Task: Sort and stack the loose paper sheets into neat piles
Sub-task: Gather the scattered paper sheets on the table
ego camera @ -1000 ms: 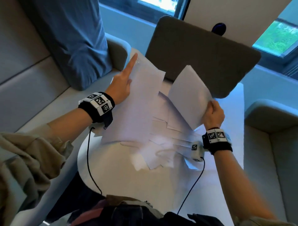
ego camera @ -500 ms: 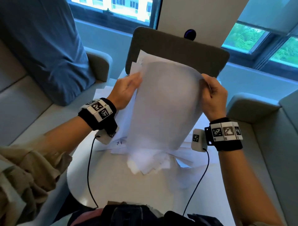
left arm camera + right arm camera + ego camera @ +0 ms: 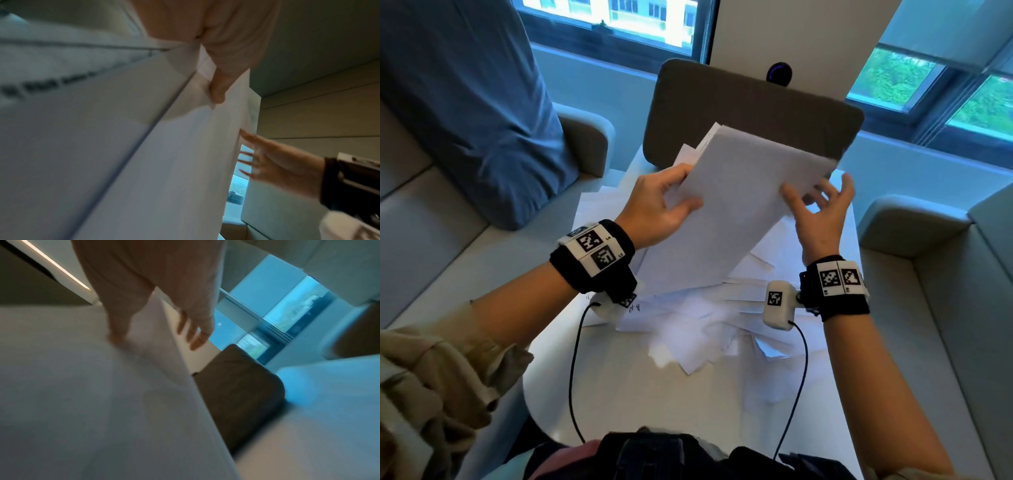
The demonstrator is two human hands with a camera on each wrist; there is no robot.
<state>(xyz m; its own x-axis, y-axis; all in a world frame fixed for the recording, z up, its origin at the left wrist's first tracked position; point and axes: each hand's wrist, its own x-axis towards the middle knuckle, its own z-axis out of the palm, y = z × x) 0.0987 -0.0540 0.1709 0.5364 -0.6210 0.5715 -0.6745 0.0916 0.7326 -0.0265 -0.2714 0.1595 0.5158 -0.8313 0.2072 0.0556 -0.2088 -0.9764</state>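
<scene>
A handful of white sheets [image 3: 739,212] is raised over the table, tilted up to the right. My left hand [image 3: 690,186] pinches the left edge, thumb on top, fingers underneath. In the left wrist view the thumb [image 3: 218,91] presses on the sheets [image 3: 164,162]. My right hand [image 3: 815,192] is at the right edge with fingers spread and straight, thumb on the top face. The right wrist view shows this hand [image 3: 156,339] astride the paper edge [image 3: 102,386]. More loose sheets [image 3: 698,322] lie fanned out in a messy heap on the white table [image 3: 654,404].
A grey chair back [image 3: 750,120] stands just beyond the table's far edge. A blue cushion [image 3: 465,102] leans on the sofa at the left. A grey armchair [image 3: 928,274] is at the right. Black cables [image 3: 573,377] hang from both wrists over the table's near part.
The right hand brought its sheet to the left hand's sheets and both raised them. The handful has since tilted to the right, and the right hand's fingers have loosened and spread.
</scene>
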